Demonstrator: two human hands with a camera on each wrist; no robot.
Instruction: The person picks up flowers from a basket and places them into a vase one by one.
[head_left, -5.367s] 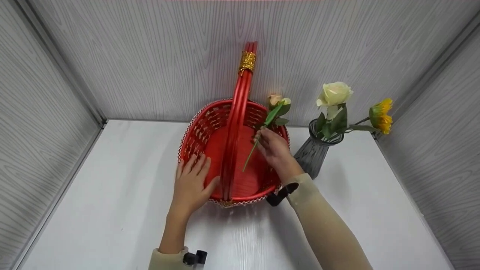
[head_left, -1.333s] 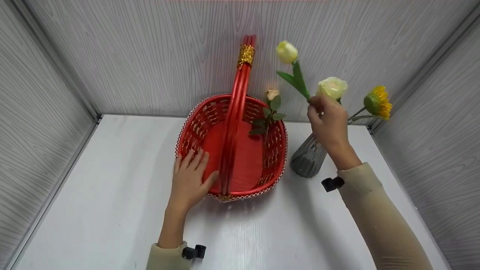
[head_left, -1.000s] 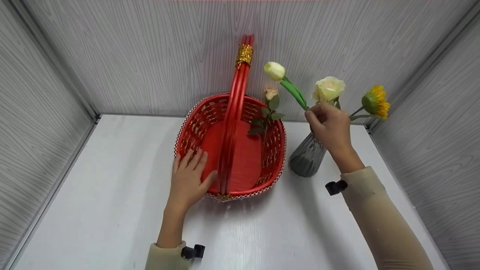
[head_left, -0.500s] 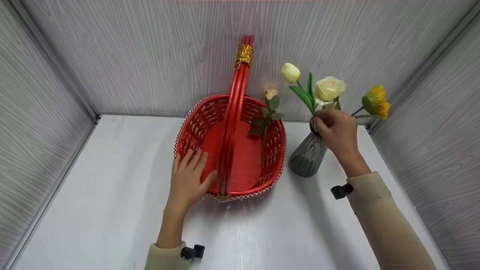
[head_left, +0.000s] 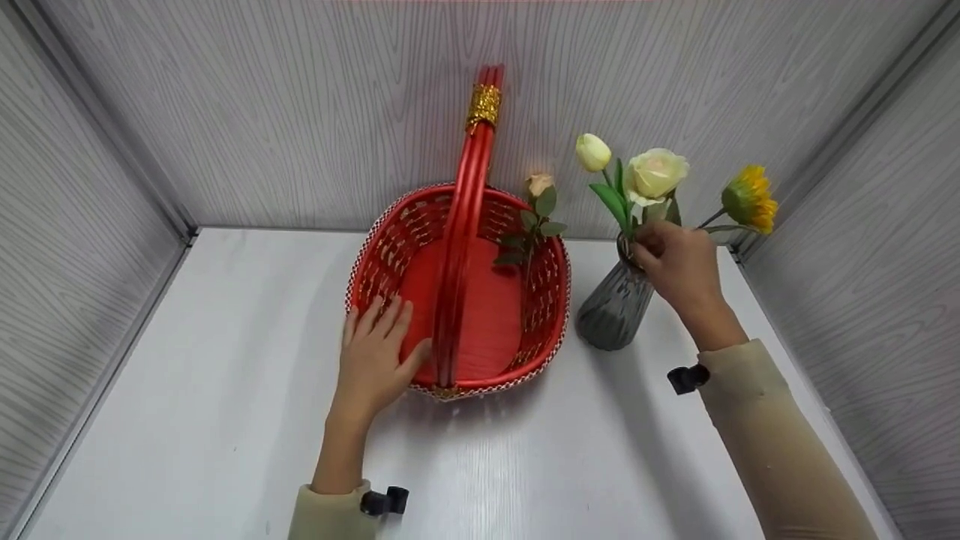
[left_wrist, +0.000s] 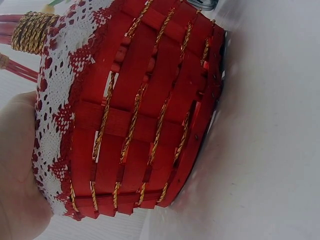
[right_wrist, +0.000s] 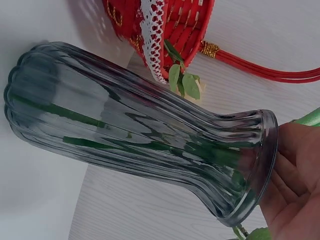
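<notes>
My left hand (head_left: 371, 367) rests over the near left rim of a red woven basket (head_left: 487, 315), fingers straight and pointing inside. In the left wrist view, the palm lies along the lace-trimmed rim of the basket (left_wrist: 135, 115). At the mouth of a grey ribbed glass vase (head_left: 615, 307), my right hand (head_left: 682, 262) pinches the stem of a pale yellow tulip (head_left: 593, 153). A cream rose (head_left: 656, 174) and a yellow sunflower (head_left: 750, 199) also stand in the vase. Green stems show through the glass in the right wrist view, where the hand (right_wrist: 295, 185) is right at the rim.
A small peach rose (head_left: 539, 184) with leaves leans against the basket's right inner wall. The tall red handle (head_left: 465, 202), wrapped in gold near its top, arches over the basket. Basket and vase stand on a white table (head_left: 187, 390) with grey-patterned walls (head_left: 300, 112) around it.
My right hand has taken the tulip from over the basket to the vase and lowered its stem to the mouth. The peach rose stays in the basket; my left hand stays on the rim.
</notes>
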